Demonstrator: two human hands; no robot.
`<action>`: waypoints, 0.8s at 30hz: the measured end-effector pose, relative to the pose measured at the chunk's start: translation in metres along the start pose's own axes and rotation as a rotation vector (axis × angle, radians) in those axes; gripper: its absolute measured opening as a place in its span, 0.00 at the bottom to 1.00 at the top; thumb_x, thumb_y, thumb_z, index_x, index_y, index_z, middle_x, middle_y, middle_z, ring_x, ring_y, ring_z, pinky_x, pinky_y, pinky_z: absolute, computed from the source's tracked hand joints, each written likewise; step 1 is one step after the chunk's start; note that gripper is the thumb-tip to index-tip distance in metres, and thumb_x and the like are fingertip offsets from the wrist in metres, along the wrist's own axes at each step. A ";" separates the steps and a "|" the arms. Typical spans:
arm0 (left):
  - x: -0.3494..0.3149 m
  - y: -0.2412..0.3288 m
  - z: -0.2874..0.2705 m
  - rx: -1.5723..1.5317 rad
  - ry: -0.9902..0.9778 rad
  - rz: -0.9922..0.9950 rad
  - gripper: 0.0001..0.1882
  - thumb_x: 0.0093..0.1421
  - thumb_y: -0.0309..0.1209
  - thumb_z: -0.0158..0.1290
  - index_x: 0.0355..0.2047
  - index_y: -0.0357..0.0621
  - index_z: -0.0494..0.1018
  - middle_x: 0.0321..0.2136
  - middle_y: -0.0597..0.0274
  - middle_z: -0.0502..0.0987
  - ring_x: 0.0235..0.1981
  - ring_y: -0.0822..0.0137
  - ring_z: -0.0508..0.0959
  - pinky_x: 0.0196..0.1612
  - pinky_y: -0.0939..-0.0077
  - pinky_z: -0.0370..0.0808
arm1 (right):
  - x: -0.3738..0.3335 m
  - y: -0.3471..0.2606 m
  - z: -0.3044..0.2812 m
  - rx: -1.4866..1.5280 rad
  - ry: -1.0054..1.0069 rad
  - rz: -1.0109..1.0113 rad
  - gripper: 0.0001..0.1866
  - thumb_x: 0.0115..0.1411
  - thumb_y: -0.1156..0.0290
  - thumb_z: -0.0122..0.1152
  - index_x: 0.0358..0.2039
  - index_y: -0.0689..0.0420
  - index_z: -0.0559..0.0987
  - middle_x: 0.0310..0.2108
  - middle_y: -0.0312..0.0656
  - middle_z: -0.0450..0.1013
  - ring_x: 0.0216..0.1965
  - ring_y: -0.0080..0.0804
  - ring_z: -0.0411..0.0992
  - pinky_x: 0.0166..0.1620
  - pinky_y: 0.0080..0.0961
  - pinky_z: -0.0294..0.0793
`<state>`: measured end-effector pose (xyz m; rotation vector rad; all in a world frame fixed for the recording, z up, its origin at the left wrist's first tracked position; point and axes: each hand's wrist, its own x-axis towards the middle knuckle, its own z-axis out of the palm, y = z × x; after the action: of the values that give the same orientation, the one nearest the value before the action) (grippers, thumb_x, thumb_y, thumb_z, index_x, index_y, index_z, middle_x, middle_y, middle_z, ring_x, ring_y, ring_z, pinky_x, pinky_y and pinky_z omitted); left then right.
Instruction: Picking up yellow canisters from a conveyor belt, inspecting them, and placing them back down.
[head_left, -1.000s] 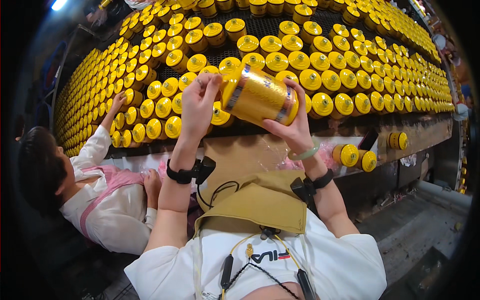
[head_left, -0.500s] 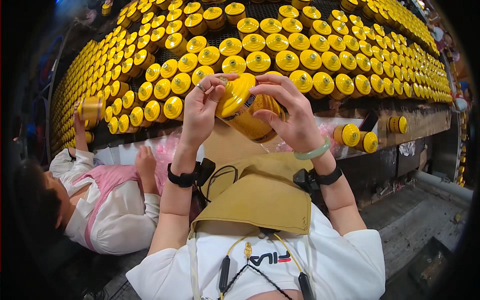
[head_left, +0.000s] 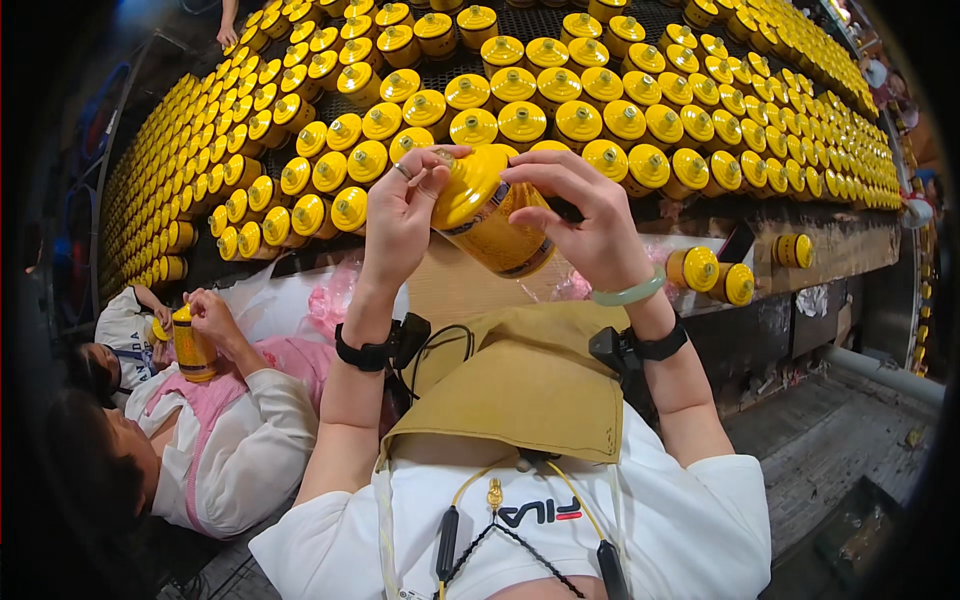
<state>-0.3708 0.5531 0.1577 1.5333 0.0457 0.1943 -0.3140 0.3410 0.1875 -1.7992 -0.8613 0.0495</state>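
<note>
A yellow canister [head_left: 492, 232] with a domed yellow lid and a patterned body is held up in front of me, tilted with its lid toward the upper left. My left hand [head_left: 402, 208] is closed at the top of the lid, thumb and fingers pinched around the knob, which they mostly cover. On the other side, my right hand [head_left: 590, 218] grips the canister near the lid's rim, fingers over the top and thumb against the body. Beyond my hands, rows of similar yellow canisters [head_left: 522, 122] stand upright on a dark mesh surface.
Two yellow canisters [head_left: 698, 268] lie tilted at the bench's right, near a dark flat object [head_left: 737, 243] and another canister [head_left: 792, 250]. Pink plastic wrap [head_left: 332, 300] lies to the left. A co-worker [head_left: 235, 440] sits close on my left, holding a canister [head_left: 193, 345].
The canister in my hands has turned slightly; my grip stays much the same. The co-worker on the left has brought a canister down from the rows to their lap.
</note>
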 end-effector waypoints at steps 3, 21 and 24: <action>-0.001 0.008 0.002 -0.029 0.006 -0.031 0.07 0.70 0.26 0.42 0.38 0.35 0.69 0.47 0.55 0.76 0.45 0.73 0.74 0.52 0.77 0.71 | -0.001 0.001 0.005 0.017 0.037 -0.043 0.13 0.50 0.77 0.68 0.38 0.55 0.79 0.44 0.42 0.75 0.44 0.41 0.75 0.45 0.30 0.75; -0.003 0.007 -0.002 -0.081 0.074 -0.097 0.11 0.70 0.32 0.42 0.38 0.36 0.70 0.47 0.54 0.76 0.41 0.75 0.73 0.49 0.79 0.71 | 0.001 0.012 0.006 -0.158 0.016 -0.133 0.08 0.51 0.81 0.61 0.33 0.57 0.74 0.37 0.40 0.69 0.38 0.41 0.70 0.39 0.31 0.71; 0.000 0.003 -0.008 -0.170 0.219 -0.107 0.11 0.70 0.32 0.43 0.37 0.37 0.70 0.45 0.56 0.77 0.38 0.77 0.73 0.47 0.80 0.72 | -0.005 0.013 -0.003 -0.146 0.009 -0.100 0.08 0.52 0.82 0.60 0.31 0.58 0.73 0.37 0.40 0.70 0.40 0.43 0.68 0.39 0.31 0.70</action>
<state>-0.3727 0.5614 0.1602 1.3314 0.2773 0.2731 -0.3093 0.3339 0.1758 -1.8876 -0.9681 -0.0881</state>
